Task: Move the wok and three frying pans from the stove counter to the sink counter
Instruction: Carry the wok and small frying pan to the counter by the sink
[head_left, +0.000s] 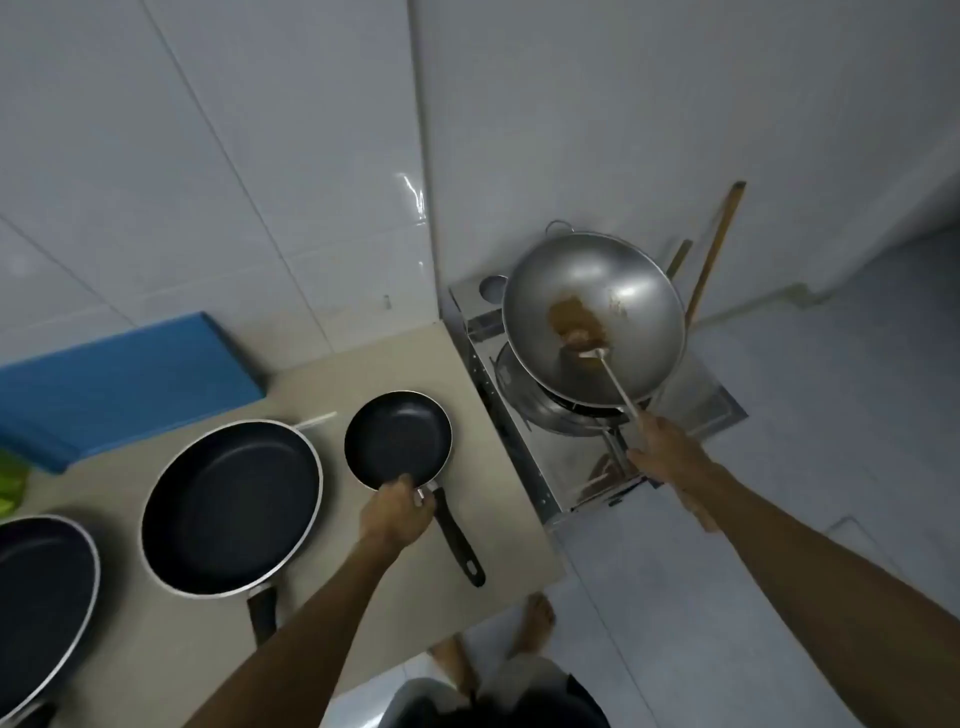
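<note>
On the steel stove (717, 410), the round silver wok (613, 291) sits tilted; the right hand (667, 449) grips its long handle. On the beige counter (498, 530), the left hand (397, 514) clasps the small black frying pan (397, 439) at its handle base, beside two larger black pans (231, 506) (39, 597).

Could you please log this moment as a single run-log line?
left hand: gripping small frying pan at handle base | right hand: holding wok handle, wok tilted over stove | two larger pans untouched
</note>
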